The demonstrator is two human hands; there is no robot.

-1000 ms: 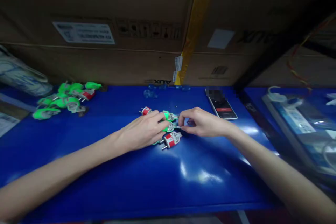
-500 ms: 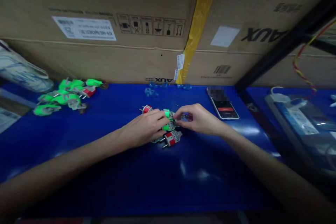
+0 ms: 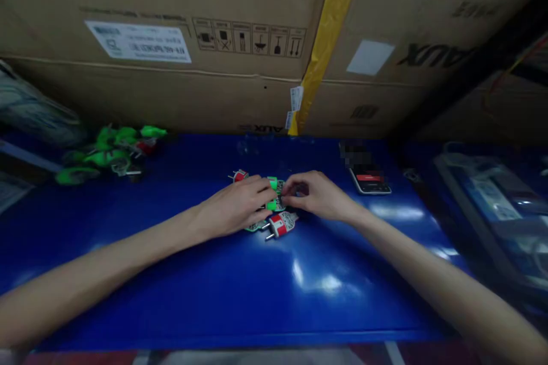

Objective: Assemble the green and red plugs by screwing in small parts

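In the head view my left hand [image 3: 240, 205] curls its fingers over a power plug [image 3: 271, 205] with a bright green section and a pale patterned end. My right hand [image 3: 319, 194] pinches at that end from the right; whatever lies between its fingertips is hidden. Another green-banded plug [image 3: 273, 183] lies just above, between the hands. Below my left fingertips rests a red-and-grey plug [image 3: 281, 226], its two metal pins pointing left. A second red plug [image 3: 240, 175] pokes out above my left knuckles. Part of a pale piece [image 3: 256, 226] shows under my left hand.
A heap of bright green plugs [image 3: 107, 154], one red among them, sits at the back left of the blue table [image 3: 222, 296]. Faint clear pieces [image 3: 248, 147] lie at the back. A phone [image 3: 366, 171] lies to the right, near cardboard boxes [image 3: 214, 91] and a plastic bag [image 3: 496, 199].
My right fingertips have shifted slightly left and closed more tightly at the plug's end. The left hand stays nearly in place. The camera view has shifted slightly.
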